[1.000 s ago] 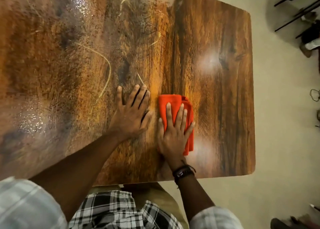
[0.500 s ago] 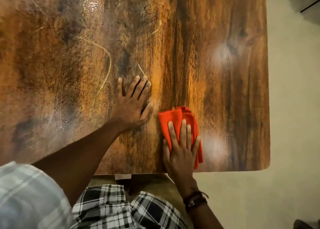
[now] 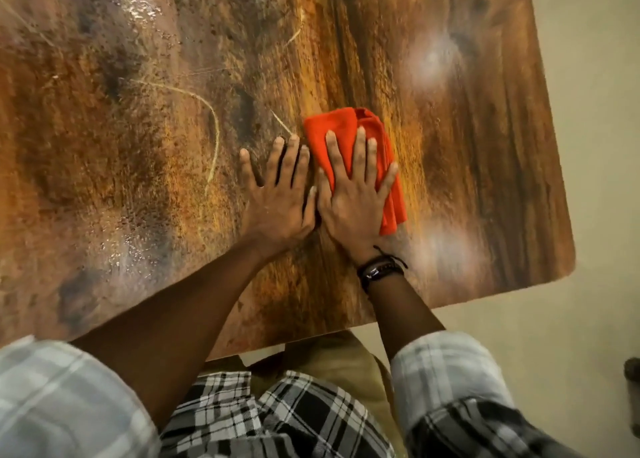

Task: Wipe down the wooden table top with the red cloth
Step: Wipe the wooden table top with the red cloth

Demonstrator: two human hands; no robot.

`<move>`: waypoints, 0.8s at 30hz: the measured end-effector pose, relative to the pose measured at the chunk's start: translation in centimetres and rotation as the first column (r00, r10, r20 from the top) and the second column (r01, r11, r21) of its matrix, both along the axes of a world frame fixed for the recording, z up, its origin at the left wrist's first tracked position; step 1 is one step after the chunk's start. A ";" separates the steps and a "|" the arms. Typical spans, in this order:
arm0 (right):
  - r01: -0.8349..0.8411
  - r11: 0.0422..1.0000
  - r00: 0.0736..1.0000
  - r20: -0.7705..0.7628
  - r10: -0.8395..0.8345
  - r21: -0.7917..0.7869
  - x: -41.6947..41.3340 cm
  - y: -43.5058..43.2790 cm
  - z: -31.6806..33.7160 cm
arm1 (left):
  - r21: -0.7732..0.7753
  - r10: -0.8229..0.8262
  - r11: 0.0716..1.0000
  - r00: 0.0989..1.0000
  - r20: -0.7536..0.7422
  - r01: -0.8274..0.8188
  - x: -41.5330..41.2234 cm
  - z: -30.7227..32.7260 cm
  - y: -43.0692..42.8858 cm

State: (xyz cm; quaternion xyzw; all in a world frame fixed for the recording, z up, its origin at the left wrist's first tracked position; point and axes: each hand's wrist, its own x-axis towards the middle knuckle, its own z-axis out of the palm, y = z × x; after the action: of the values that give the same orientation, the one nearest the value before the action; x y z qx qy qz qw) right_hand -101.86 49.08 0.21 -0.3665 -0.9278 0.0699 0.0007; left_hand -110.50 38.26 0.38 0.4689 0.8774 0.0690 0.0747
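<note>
The wooden table top fills most of the view, brown with pale scratches and wet, glossy patches. A folded red cloth lies on it right of centre. My right hand presses flat on the cloth with straight, spread fingers; a dark band sits on that wrist. My left hand lies flat on the bare wood just left of the cloth, fingers straight, its thumb side against my right hand.
The table's right edge and near edge border a pale floor. A dark object shows at the frame's right edge on the floor. My checked shirt fills the bottom of the view.
My right hand has pushed the cloth away from the near edge, up beside my left hand. The left hand stays flat on the wood. The view has tilted.
</note>
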 end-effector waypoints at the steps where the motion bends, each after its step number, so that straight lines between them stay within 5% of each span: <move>1: 0.018 1.000 1.000 0.000 -0.018 0.001 0.2 -0.2 0.1 | 0.007 0.000 1.000 1.000 0.006 0.000 0.0 0.1 -0.1; 11: 0.174 0.981 0.985 0.019 -0.173 -0.085 17.0 -3.7 1.5 | 0.194 -0.072 0.980 0.982 0.176 0.037 -0.8 0.4 -1.5; 16: 0.373 0.927 0.926 -0.057 -0.374 -0.031 15.9 -5.1 1.3 | 0.242 0.027 0.969 0.993 0.115 -0.054 -2.1 0.9 -3.3; 24: 0.076 0.993 0.997 0.030 -0.074 -0.094 11.0 -17.3 1.3 | 0.146 0.102 0.984 0.994 0.038 -0.107 -5.2 0.3 -5.9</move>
State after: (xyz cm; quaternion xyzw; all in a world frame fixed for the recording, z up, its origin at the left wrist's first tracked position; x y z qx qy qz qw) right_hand -90.83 31.81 1.51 -0.4015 -0.9089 0.1092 -0.0265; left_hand -115.75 32.36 0.67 0.4254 0.8920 0.1447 0.0497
